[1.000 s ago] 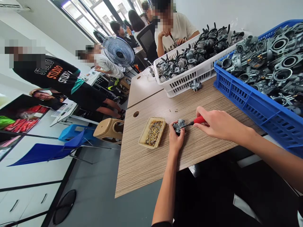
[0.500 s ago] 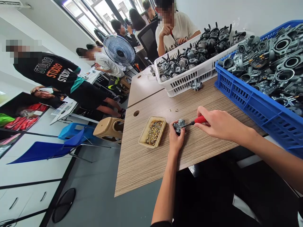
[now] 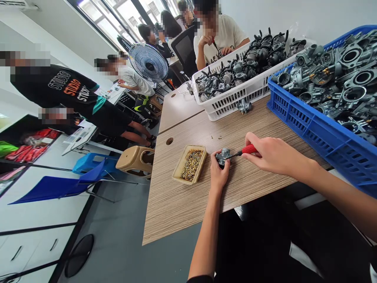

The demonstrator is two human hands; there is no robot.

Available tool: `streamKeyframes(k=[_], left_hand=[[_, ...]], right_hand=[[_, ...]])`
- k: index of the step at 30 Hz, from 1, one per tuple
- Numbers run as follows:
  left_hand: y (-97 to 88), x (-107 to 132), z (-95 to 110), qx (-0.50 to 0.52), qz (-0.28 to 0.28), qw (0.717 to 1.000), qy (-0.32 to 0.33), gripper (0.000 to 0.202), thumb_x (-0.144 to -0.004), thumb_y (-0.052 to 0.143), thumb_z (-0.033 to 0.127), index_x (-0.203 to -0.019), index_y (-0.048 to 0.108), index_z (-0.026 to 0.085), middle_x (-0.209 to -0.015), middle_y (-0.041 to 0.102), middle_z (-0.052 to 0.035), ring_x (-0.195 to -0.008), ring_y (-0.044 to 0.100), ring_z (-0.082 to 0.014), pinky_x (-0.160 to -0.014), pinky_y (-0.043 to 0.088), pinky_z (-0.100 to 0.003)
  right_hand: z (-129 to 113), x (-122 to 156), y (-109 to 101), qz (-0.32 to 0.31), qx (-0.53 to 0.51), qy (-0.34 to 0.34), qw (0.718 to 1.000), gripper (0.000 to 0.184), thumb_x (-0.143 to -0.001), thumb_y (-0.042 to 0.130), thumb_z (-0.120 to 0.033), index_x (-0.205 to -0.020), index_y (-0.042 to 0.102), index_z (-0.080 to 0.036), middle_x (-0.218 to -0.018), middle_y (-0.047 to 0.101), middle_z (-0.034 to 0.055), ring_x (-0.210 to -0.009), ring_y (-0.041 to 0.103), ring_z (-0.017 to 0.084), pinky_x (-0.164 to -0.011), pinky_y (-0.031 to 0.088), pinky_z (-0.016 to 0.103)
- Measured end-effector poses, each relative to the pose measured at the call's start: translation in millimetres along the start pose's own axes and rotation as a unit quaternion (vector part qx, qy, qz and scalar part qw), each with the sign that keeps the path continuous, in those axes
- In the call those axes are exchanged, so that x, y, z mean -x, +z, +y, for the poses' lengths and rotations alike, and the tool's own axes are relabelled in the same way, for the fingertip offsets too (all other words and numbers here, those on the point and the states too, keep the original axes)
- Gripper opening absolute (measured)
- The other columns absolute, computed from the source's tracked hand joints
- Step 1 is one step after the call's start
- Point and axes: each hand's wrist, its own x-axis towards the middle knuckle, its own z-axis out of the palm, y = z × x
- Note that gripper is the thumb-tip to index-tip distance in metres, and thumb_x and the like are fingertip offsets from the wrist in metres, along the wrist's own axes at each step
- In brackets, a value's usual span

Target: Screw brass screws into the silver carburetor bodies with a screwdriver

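My left hand [image 3: 219, 173] is closed around a small grey metal carburetor [image 3: 225, 154] on the wooden table [image 3: 173, 208]. From the right, my right hand [image 3: 266, 153] grips the red handle of a screwdriver [image 3: 249, 149]. The dark shaft points left and its tip meets the carburetor; exactly where it seats is too small to tell. Left of my left hand stands a yellowish tray [image 3: 176, 175] filled with small brass pieces [image 3: 192, 165]. Two tiny loose pieces [image 3: 219, 137] lie on the table beyond the carburetor.
A white basket [image 3: 218, 111] of carburetors with black hoses stands at the back. A blue crate [image 3: 312, 129] heaped with metal carburetors is on the right. One carburetor [image 3: 244, 106] sits beside the white basket. Across the table a person [image 3: 232, 31] holds a red-handled tool.
Both my hands, the carburetor and the screwdriver look unchanged. In the background, the standing person in black has shifted slightly.
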Motion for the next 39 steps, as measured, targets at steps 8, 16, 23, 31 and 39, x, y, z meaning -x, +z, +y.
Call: streamKeyframes(k=[8,16,23,31,39], left_hand=[[-0.5,0.2,0.0,0.0,-0.002,1.0,-0.004,0.038,-0.094,0.067,0.037,-0.127,0.052,0.025,-0.117,0.072,-0.0076,-0.096,0.069,-0.0215,-0.089,0.053,-0.034],[0.0,0.1,-0.7,0.001,0.001,1.0,-0.005,0.039,-0.094,0.067,0.038,-0.127,0.052,0.024,-0.115,0.072,-0.0069,-0.095,0.068,-0.0208,-0.088,0.053,-0.033],[-0.2,0.5,0.3,0.001,0.001,1.0,-0.005,0.038,-0.095,0.067,0.036,-0.127,0.053,0.024,-0.113,0.073,-0.0068,-0.092,0.069,-0.0207,-0.086,0.053,-0.033],[0.4,0.0,0.5,0.0,0.01,1.0,-0.002,0.037,-0.095,0.067,0.037,-0.127,0.053,0.024,-0.114,0.073,-0.0074,-0.096,0.07,-0.022,-0.089,0.053,-0.035],[0.3,0.3,0.1,-0.002,0.009,1.0,-0.007,0.037,-0.095,0.067,0.037,-0.127,0.053,0.024,-0.115,0.073,-0.008,-0.096,0.07,-0.022,-0.088,0.053,-0.035]], right_hand=[[0.2,0.3,0.0,0.0,-0.001,0.0,1.0,0.017,-0.105,0.063,-0.035,-0.111,0.053,-0.022,-0.079,0.076,0.0028,-0.074,0.077,0.027,-0.062,0.04,0.03],[0.0,0.4,-0.4,0.004,-0.002,-0.003,1.0,0.017,-0.105,0.061,-0.036,-0.11,0.054,-0.022,-0.079,0.076,0.0029,-0.074,0.076,0.027,-0.062,0.041,0.03],[-0.8,0.2,-1.5,0.0,-0.006,0.001,1.0,0.016,-0.104,0.062,-0.035,-0.109,0.053,-0.023,-0.079,0.076,0.0033,-0.073,0.076,0.027,-0.062,0.04,0.03],[-1.0,-0.5,-1.2,-0.008,0.003,0.01,1.0,0.016,-0.105,0.062,-0.036,-0.11,0.053,-0.023,-0.08,0.076,0.0031,-0.075,0.076,0.027,-0.062,0.038,0.03],[1.1,-1.0,1.2,0.001,0.001,0.006,1.0,0.017,-0.104,0.062,-0.036,-0.11,0.054,-0.023,-0.081,0.077,0.0038,-0.075,0.076,0.027,-0.062,0.039,0.03]])
